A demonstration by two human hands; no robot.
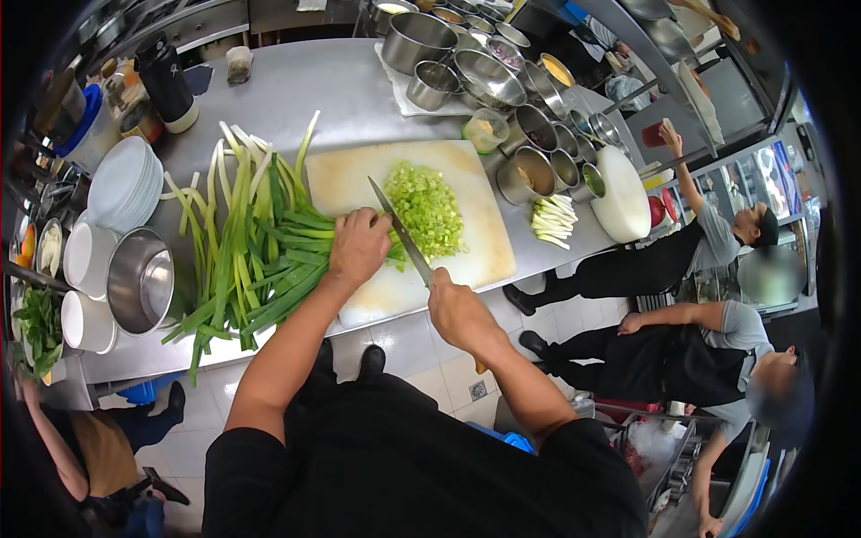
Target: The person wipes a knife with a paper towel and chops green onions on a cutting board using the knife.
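My left hand [360,247] is closed over the ends of a bunch of green onions [300,229], pressing them on the white cutting board [341,170]. In my right hand [459,309] is the handle of a kitchen knife [404,235]. Its long blade points away from me, just right of my left fingertips, between them and a pile of chopped green onion [423,211]. More green onions [224,242] lie loose to the left, partly on the steel table [256,99], and their leaves hang over its front edge.
White plates [126,184], white bowls [88,321] and a steel bowl [141,281] stand at left. Steel pots [419,40] and containers crowd the back right, near cut pale stalks [553,221]. Two people [691,359] stand at right; another person's arm [54,439] shows at lower left.
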